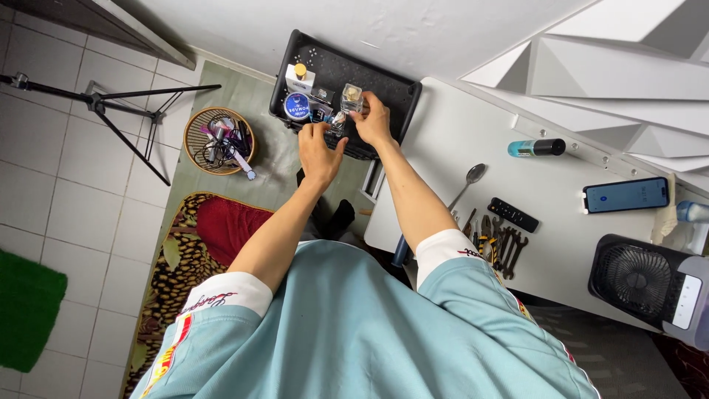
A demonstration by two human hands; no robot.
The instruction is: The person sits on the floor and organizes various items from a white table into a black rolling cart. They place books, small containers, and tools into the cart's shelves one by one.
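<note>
Both hands work inside a black perforated plastic tray standing beside the white counter. The right hand grips a small clear glass bottle with a gold cap, held upright, long axis vertical, cap toward the camera. The left hand pinches a small clear glass item; its orientation cannot be told. The tray also holds a round blue tin and a white box with a yellow-capped bottle. A round wicker basket on the floor contains tangled cables.

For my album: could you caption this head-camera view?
Left hand and right hand handle small clear glass bottles in a black plastic tray.
</note>
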